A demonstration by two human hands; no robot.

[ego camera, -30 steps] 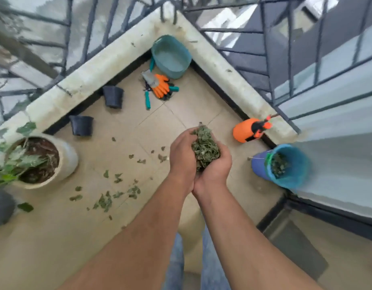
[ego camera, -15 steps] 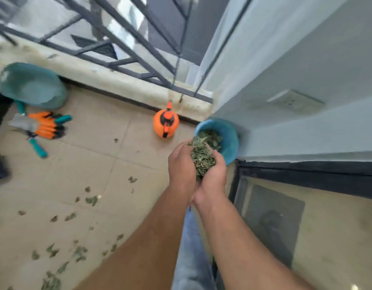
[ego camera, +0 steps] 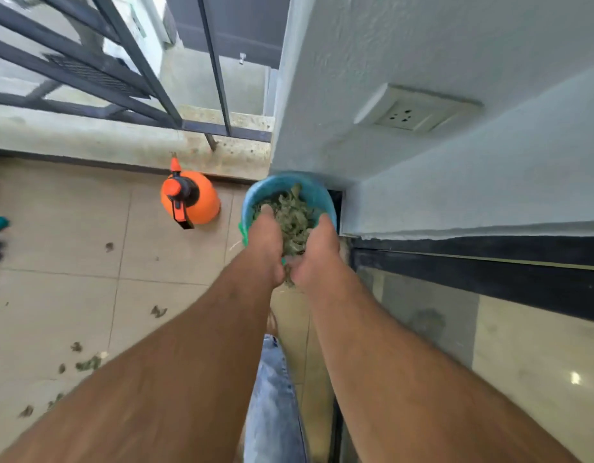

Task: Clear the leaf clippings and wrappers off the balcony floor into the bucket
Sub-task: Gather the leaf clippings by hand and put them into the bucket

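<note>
Mid-frame: left hand (ego camera: 267, 243) & right hand (ego camera: 317, 248) cupped together w/ fingers curled round wad of leaf clippings (ego camera: 294, 225), held over mouth of blue bucket (ego camera: 255, 195) at wall (ego camera: 422, 45) corner. Orange sprayer (ego camera: 190, 202) just left of bucket. Loose scraps (ego camera: 88, 364) on tiled floor (ego camera: 71, 228), lower left of frame.

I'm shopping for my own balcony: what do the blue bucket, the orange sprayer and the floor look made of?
Bucket: probably plastic, an even matte blue with a thin moulded rim. Sprayer: likely plastic too, a smooth, slightly glossy orange body with a black-and-orange pump top. Floor: seemingly ceramic tile, beige squares with thin grout lines.
</note>
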